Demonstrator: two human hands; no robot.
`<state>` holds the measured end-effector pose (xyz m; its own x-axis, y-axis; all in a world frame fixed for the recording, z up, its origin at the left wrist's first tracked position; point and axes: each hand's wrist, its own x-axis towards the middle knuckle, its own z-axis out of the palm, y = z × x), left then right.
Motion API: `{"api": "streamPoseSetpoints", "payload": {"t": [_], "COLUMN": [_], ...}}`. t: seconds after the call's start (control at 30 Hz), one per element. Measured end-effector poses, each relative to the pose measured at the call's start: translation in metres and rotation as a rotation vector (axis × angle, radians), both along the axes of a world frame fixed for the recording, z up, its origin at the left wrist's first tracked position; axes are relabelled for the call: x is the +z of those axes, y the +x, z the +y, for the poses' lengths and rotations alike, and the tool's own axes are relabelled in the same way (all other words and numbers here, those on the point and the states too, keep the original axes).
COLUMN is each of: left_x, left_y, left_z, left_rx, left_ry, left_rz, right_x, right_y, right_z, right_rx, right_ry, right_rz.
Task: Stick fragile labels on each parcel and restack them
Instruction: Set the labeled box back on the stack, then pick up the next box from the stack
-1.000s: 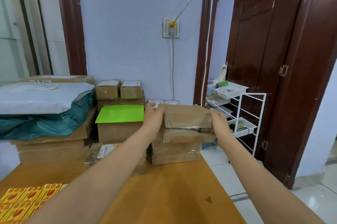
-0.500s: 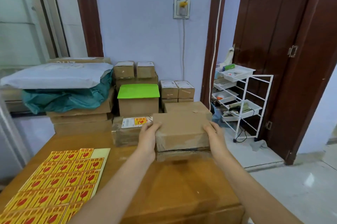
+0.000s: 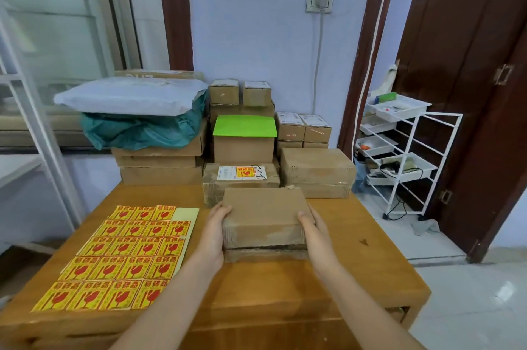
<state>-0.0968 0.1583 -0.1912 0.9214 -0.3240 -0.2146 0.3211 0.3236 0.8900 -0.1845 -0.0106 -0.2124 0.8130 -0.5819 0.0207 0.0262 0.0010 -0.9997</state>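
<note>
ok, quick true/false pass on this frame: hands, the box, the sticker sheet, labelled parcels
1. Both hands hold the brown box by its ends. True: left hand on its left end, right hand on its right.
2. The held box already carries a fragile label. False: its visible top and front are bare cardboard.
3. The sheet of fragile labels lies on the table, on the left hand's side of the box. True.
4. The sheet is full. False: its top right corner shows bare backing.
5. No parcel in view has a fragile label. False: the parcel behind the box has one on top.
</note>
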Motion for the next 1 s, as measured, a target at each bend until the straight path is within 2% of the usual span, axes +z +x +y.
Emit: {"api": "streamPoseSetpoints", "payload": {"t": [0.33, 0.5, 0.63, 0.83, 1.0], "left_x": [0.005, 0.011, 0.012, 0.019, 0.024], "left_y": [0.028, 0.032, 0.035, 0.041, 0.050], "left_z": [0.000, -0.005, -0.003, 0.014, 0.043], "left_rx": [0.052, 0.059, 0.076, 0.141, 0.193], "left_ry": [0.011, 0.078, 0.160, 0.342, 0.559], "left_rz": [0.041, -0.022, -0.104, -0.369, -0.601], "right_x": [0.013, 0.016, 0.029, 0.053, 0.072], "right_y": [0.028, 0.034, 0.035, 0.034, 0.038], "right_z": [0.004, -0.007, -0.013, 0.000, 0.053], "right_rx": [0.039, 0.040, 0.019, -0.091, 0.027], "right_ry": [0.000, -0.055, -0.223, -0.740, -0.841], "right_rz": [0.031, 0.082, 0.110, 0.061, -0.147]}}
